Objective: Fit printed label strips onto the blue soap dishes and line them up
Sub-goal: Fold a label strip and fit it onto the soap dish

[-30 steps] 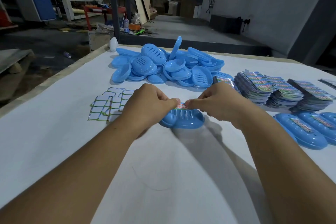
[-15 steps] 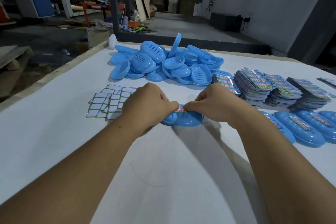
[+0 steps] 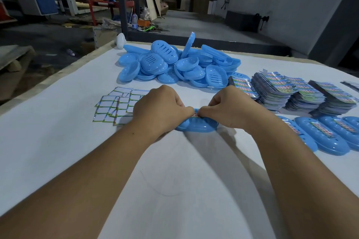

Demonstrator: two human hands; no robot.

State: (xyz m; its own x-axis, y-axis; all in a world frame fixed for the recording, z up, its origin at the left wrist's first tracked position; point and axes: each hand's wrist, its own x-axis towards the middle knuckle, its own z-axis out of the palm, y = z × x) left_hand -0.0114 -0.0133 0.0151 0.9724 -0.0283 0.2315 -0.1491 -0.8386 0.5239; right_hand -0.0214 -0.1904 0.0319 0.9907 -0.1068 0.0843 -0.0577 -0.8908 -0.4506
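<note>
One blue soap dish (image 3: 198,125) lies on the white table (image 3: 58,141) in the middle, between my two hands. My left hand (image 3: 159,108) covers its left end with curled fingers. My right hand (image 3: 227,108) covers its right end. Both sets of fingertips pinch a printed label strip (image 3: 196,114) against the dish's top; only a small piece of the strip shows. A row of labelled soap dishes (image 3: 326,136) lies at the right.
A heap of loose blue soap dishes (image 3: 174,64) sits behind my hands. Stacks of printed label strips (image 3: 291,91) stand at the right. Small white cards (image 3: 116,106) are spread at the left. The table's left edge drops to the floor.
Both hands have closed in further over the dish, so less of the label strip and the dish shows. The dish stays in the same place on the table.
</note>
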